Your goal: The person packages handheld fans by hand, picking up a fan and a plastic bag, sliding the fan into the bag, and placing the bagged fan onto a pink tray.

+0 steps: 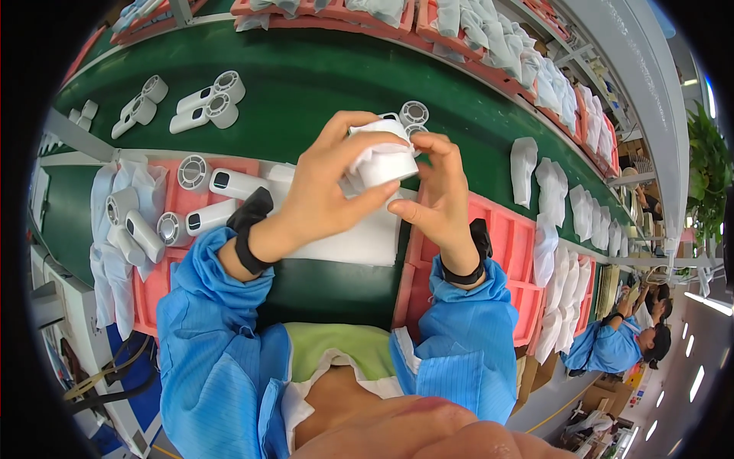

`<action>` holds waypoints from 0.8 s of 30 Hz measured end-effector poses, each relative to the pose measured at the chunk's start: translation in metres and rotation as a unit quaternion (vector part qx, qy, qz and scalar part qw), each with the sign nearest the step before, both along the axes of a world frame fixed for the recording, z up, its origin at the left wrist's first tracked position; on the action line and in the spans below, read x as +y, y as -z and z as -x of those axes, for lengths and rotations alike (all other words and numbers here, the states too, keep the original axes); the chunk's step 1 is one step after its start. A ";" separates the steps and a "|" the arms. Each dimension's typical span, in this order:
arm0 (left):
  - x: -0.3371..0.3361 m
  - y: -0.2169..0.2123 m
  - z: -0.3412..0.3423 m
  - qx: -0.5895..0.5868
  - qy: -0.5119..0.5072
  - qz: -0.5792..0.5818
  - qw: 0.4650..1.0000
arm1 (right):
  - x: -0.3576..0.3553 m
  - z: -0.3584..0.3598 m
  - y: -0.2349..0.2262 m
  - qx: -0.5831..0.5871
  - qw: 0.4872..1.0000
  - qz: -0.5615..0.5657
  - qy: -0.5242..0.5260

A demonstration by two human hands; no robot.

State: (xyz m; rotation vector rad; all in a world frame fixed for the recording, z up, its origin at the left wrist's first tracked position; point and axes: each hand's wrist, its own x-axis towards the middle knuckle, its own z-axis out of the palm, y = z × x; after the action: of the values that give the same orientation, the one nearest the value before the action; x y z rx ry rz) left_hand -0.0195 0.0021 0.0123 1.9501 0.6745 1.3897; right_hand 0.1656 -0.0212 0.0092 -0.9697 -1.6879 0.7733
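Above the work mat, my left hand is closed round a white hair-dryer-shaped housing, its thumb below and its fingers over the top. A thin white wrap lies crumpled against the housing's side. Curved fingers of my right hand touch the right edge of the same piece, while that thumb stands a little apart beneath it. The far end of the housing is hidden behind my fingers. Under my hands lies a white sheet on the green mat.
Bare housings fill a pink tray on my left. A pink divided tray sits right, with wrapped pieces beyond. On the green conveyor belt stand more housings and wrapped ones. A co-worker is at far right.
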 end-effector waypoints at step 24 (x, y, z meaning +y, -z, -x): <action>-0.015 0.011 0.000 0.011 -0.100 -0.144 0.984 | -0.007 0.002 0.006 -0.310 0.929 -0.114 0.165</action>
State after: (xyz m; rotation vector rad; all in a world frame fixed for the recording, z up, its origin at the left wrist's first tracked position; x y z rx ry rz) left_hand -0.0195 -0.0127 0.0012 2.1708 0.7298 1.6683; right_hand 0.1638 -0.0280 0.0033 -1.3756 -2.0081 0.0270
